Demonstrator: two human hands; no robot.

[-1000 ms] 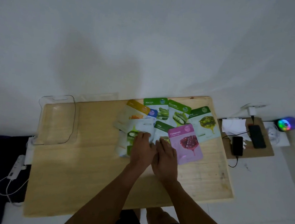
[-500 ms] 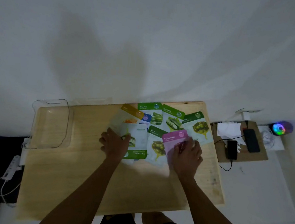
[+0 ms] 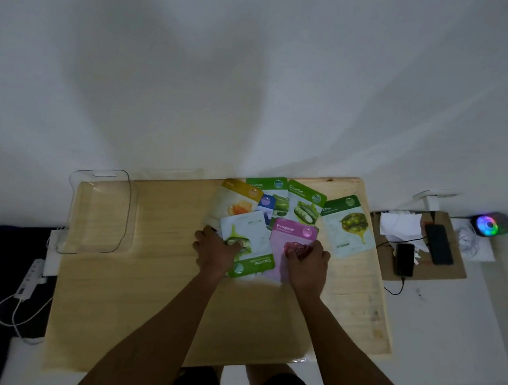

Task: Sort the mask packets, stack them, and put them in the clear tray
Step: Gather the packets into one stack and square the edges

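Several mask packets lie spread on the wooden table (image 3: 143,300). My left hand (image 3: 215,250) grips the upside-down cucumber packet (image 3: 251,240) at its left edge. My right hand (image 3: 308,264) grips the pink pomegranate packet (image 3: 292,234), which now overlaps the packet under it. Behind them lie a yellow packet (image 3: 237,200), an aloe vera packet (image 3: 270,189), another cucumber packet (image 3: 304,205), a blue packet (image 3: 266,205) mostly covered, and an olive packet (image 3: 346,224) at the right. The clear tray (image 3: 96,211) stands empty at the table's left end.
A low cardboard board (image 3: 448,267) right of the table carries two phones (image 3: 404,258) with cables and papers. A glowing multicoloured gadget (image 3: 488,224) sits beyond it. A white power strip (image 3: 30,283) with a cable lies on the floor at the left. The white wall rises right behind the table.
My right hand has slid the pomegranate packet leftwards over the olive packet in the middle. My left hand stays on the upside-down cucumber packet, which has shifted slightly right.
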